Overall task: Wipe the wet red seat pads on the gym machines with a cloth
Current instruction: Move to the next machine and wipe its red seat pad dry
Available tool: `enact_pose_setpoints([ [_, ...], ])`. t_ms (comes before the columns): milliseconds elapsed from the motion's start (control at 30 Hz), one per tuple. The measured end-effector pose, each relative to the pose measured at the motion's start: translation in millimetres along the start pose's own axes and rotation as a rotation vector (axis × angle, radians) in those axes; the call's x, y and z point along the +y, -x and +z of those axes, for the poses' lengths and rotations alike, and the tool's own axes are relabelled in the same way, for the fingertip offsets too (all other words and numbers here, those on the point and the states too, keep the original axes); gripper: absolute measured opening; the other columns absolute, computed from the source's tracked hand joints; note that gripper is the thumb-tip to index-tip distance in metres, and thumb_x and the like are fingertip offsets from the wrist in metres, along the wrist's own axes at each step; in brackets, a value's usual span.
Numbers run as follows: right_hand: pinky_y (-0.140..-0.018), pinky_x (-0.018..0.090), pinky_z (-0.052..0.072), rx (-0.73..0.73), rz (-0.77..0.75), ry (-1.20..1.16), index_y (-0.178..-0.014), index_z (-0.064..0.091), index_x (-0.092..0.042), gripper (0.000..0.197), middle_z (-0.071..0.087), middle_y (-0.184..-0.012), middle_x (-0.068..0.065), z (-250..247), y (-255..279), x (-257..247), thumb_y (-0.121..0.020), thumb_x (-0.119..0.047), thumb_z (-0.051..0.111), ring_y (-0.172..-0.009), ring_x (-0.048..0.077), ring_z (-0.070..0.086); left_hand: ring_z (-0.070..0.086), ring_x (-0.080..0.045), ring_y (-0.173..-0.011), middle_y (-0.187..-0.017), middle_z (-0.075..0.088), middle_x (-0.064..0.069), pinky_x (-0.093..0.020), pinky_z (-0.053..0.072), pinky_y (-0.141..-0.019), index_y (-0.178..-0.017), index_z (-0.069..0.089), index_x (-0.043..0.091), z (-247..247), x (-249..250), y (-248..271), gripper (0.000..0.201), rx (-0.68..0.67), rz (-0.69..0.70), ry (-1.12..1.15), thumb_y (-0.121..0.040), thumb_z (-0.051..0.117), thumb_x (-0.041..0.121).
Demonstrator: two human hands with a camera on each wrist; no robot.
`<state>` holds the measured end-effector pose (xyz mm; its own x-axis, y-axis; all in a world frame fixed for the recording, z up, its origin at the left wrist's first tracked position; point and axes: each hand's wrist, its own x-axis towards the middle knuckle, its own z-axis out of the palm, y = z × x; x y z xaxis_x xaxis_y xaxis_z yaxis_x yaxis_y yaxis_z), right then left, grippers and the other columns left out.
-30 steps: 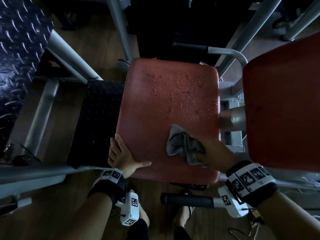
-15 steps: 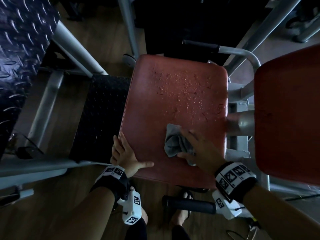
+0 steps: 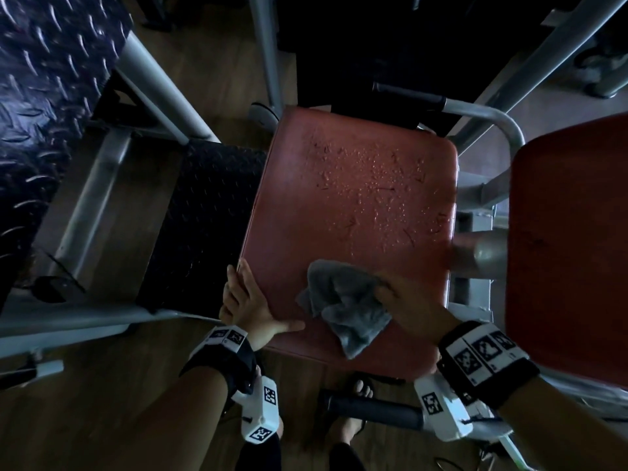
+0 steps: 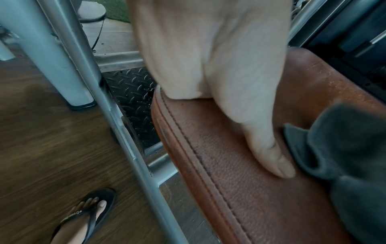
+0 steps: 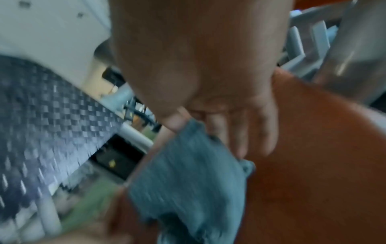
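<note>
The right hand (image 3: 413,305) has its fingers closed over one edge of the grey cloth (image 3: 346,311), bunching it against the near part of the red seat pad (image 3: 339,205), probably to drag it across the droplets beading the far half. The left hand (image 3: 246,302) lies on the pad's near-left corner, thumb (image 4: 269,148) stretched flat on top (likely bracing it). A second red pad (image 3: 571,249) stands right. No readable writing; the wrist bands carry only square black-and-white markers.
</note>
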<state>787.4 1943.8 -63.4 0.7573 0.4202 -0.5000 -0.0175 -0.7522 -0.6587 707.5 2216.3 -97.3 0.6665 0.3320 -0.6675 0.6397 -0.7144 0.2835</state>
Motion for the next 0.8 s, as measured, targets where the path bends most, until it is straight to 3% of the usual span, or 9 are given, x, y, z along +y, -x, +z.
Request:
enact_pose_setpoints([
  [100,-0.092,0.039,0.046,0.108,0.035,0.355,-0.102,0.062,-0.019,0.034,0.055,-0.104,0.003,-4,0,9,-0.095,-0.04,0.037,-0.1,0.021,0.052,-0.004,-0.04,-0.149,-0.158,-0.032,-0.009,-0.057,0.016,-0.119,-0.144,-0.038,0.024,0,1,1,0.17,-0.006,0.0,-0.004,-0.038,0.087,0.071],
  [167,-0.093,0.036,0.047,0.128,0.083,0.214,-0.118,0.058,-0.026,0.038,0.05,-0.117,-0.003,-4,0,8,-0.092,-0.051,0.047,-0.104,0.016,0.052,-0.004,-0.04,-0.149,-0.158,-0.031,-0.009,-0.057,0.016,-0.118,-0.145,-0.037,0.024,0,2,1,0.171,0.003,0.0,-0.004,-0.038,0.088,0.069],
  [233,-0.094,0.035,0.048,0.107,0.077,0.075,-0.136,0.045,-0.032,0.058,0.05,-0.13,-0.007,0,-4,6,-0.087,-0.059,0.058,-0.11,0.013,0.054,-0.003,-0.041,-0.149,-0.158,-0.031,-0.01,-0.057,0.016,-0.118,-0.145,-0.037,0.024,0,2,1,0.17,0.004,0.0,0.002,-0.039,0.088,0.069],
  [300,-0.095,0.035,0.047,0.069,0.064,0.109,-0.142,0.04,-0.03,0.068,0.049,-0.133,-0.005,5,-10,1,-0.084,-0.055,0.065,-0.113,0.016,0.054,-0.003,-0.041,-0.149,-0.158,-0.031,-0.009,-0.057,0.015,-0.118,-0.145,-0.037,0.025,0,2,1,0.17,0.0,0.002,0.002,-0.039,0.088,0.069],
  [433,-0.086,0.033,0.047,0.005,-0.021,0.401,-0.122,0.057,-0.018,0.032,0.058,-0.115,0.002,12,-19,-18,-0.094,-0.032,0.058,-0.102,0.021,0.058,-0.004,-0.039,-0.149,-0.158,-0.03,-0.008,-0.057,0.015,-0.118,-0.145,-0.037,0.025,1,1,1,0.17,0.014,0.007,0.007,-0.038,0.087,0.07],
  [567,-0.075,0.024,0.044,-0.041,-0.139,-0.167,-0.099,0.063,0.003,0.02,0.065,-0.091,0.018,13,-16,-35,-0.097,-0.016,0.057,-0.079,0.013,0.057,-0.005,-0.038,-0.149,-0.158,-0.031,-0.007,-0.057,0.015,-0.118,-0.144,-0.038,0.028,2,-1,0,0.17,0.018,0.011,0.025,-0.037,0.087,0.071],
  [667,-0.082,0.029,0.049,-0.103,-0.049,-0.389,-0.103,0.064,0.002,0.019,0.066,-0.096,0.019,8,-17,-30,-0.099,-0.013,0.053,-0.085,0.013,0.06,-0.006,-0.038,-0.149,-0.158,-0.031,-0.007,-0.058,0.014,-0.118,-0.144,-0.039,0.029,1,-2,1,0.17,0.013,0.017,0.035,-0.037,0.086,0.072],
  [733,-0.084,0.038,0.051,-0.077,-0.044,-0.232,-0.107,0.064,-0.001,0.021,0.067,-0.096,0.016,4,-20,-19,-0.1,-0.015,0.05,-0.088,0.021,0.062,-0.006,-0.039,-0.149,-0.158,-0.031,-0.008,-0.058,0.014,-0.118,-0.144,-0.038,0.027,1,-1,2,0.17,0.01,0.008,0.026,-0.038,0.087,0.071],
  [800,-0.094,0.042,0.048,-0.004,-0.045,0.182,-0.132,0.054,-0.011,0.036,0.061,-0.121,0.011,1,-19,-11,-0.097,-0.02,0.049,-0.107,0.027,0.059,-0.006,-0.039,-0.149,-0.158,-0.032,-0.008,-0.058,0.014,-0.118,-0.144,-0.038,0.027,1,1,2,0.17,0.009,0.001,0.028,-0.038,0.087,0.071],
])
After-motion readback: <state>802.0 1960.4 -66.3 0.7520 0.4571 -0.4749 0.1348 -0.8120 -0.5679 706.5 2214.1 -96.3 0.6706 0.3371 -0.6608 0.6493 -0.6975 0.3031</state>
